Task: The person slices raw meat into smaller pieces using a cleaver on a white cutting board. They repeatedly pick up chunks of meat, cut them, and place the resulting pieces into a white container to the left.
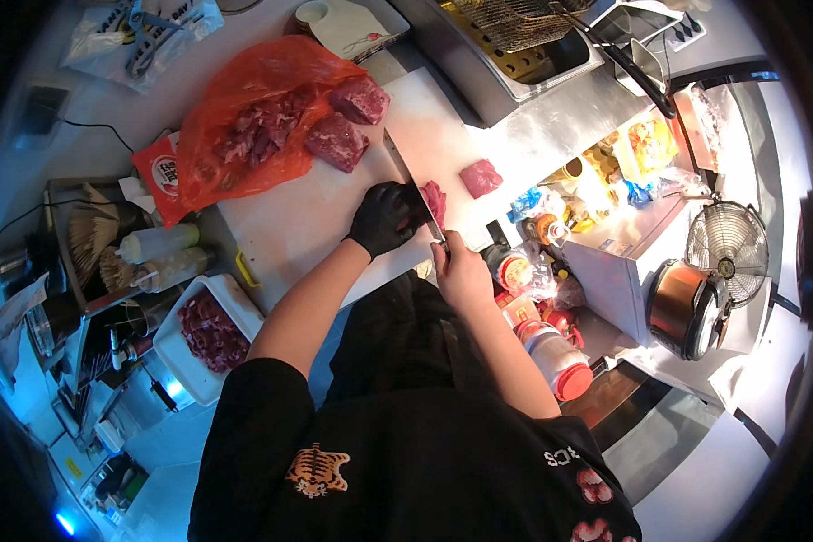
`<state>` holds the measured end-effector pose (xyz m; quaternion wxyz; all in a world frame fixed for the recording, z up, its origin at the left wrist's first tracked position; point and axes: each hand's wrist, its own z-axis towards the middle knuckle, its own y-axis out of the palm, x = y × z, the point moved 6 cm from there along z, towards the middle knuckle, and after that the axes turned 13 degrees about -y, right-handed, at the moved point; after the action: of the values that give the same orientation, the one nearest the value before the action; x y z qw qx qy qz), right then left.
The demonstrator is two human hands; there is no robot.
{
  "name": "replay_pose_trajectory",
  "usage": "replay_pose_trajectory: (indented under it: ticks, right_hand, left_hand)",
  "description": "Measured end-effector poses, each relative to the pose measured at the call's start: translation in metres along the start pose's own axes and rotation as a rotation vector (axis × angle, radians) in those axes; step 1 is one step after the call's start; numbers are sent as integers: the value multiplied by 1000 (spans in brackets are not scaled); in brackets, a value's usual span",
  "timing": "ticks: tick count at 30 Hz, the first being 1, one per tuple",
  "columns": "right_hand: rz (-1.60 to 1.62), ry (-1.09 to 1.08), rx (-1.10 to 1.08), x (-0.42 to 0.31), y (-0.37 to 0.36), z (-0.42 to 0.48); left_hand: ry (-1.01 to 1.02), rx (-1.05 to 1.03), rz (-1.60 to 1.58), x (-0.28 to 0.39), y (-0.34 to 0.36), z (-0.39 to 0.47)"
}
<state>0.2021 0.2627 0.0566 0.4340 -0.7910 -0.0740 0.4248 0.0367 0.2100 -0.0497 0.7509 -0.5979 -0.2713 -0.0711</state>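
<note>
My right hand (462, 271), bare, grips the handle of a long-bladed knife (404, 166), whose blade points away from me over a white cutting board (298, 230). Against the blade's left side is my left hand (383, 218) in a black glove, fingers curled over meat that they mostly hide. Sliced raw red meat (433, 202) lies just right of the blade, and a small block of meat (481, 178) is farther right. Two larger meat chunks (339, 142) (360, 100) rest beside an open red plastic bag (244, 81) holding cut meat pieces (264, 132).
A white tub (176, 352) of cut meat stands at lower left, near squeeze bottles (159, 242). A deep fryer (501, 81) with wire baskets borders the board's far right. Jars and a red-lidded container (559, 362) crowd the right, near a fan (728, 251) and an electric cooker (684, 308).
</note>
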Motion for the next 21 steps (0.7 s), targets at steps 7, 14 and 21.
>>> replay_pose_trajectory:
  ticks: [7,14,21]
  right_hand:
    - [14,23,-4,15,2,-34]
    - [-2,-37,55,1,24,46]
    - [55,-10,47,-3,2,13]
  left_hand:
    - [9,-43,12,2,-2,5]
    - [-1,-31,-26,8,-8,8]
    - [-12,-4,-5,-1,-5,-1]
